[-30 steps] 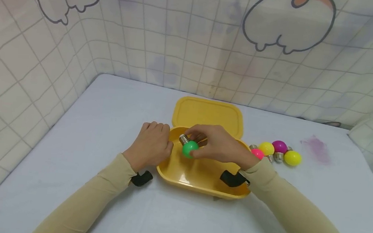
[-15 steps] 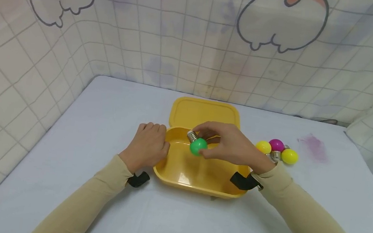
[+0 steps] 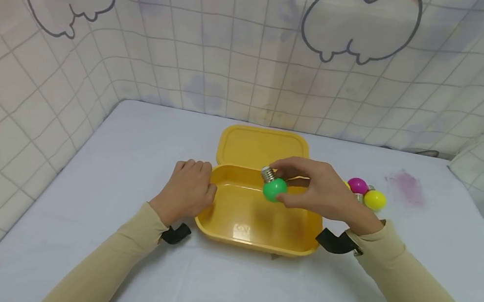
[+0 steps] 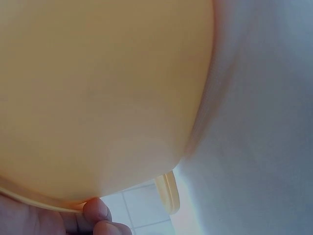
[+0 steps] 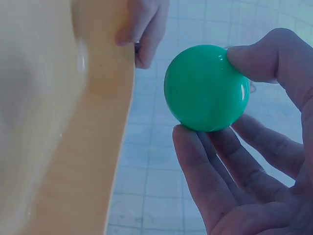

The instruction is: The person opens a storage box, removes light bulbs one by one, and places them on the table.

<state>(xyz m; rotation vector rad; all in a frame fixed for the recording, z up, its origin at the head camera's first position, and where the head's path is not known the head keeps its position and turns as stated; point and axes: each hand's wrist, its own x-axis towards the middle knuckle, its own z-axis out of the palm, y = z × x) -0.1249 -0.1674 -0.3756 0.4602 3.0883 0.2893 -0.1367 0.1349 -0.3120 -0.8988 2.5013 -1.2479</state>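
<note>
A green light bulb with a silver screw base is pinched between the thumb and fingers of my right hand. It is held over the right half of an open yellow plastic box, its base tipped up and to the left. In the right wrist view the round green bulb hides its own base. My left hand grips the box's left rim, thumb on the inner side. Curled fingers show beneath that rim in the left wrist view.
The yellow lid lies flat behind the box. To the right, partly behind my right hand, a purple bulb and a yellow bulb lie among others on the white-covered table. A grid-patterned curtain hangs behind.
My right hand has carried the green bulb rightward from the box's left side and now covers part of the bulb group. The left hand keeps its grip on the rim.
</note>
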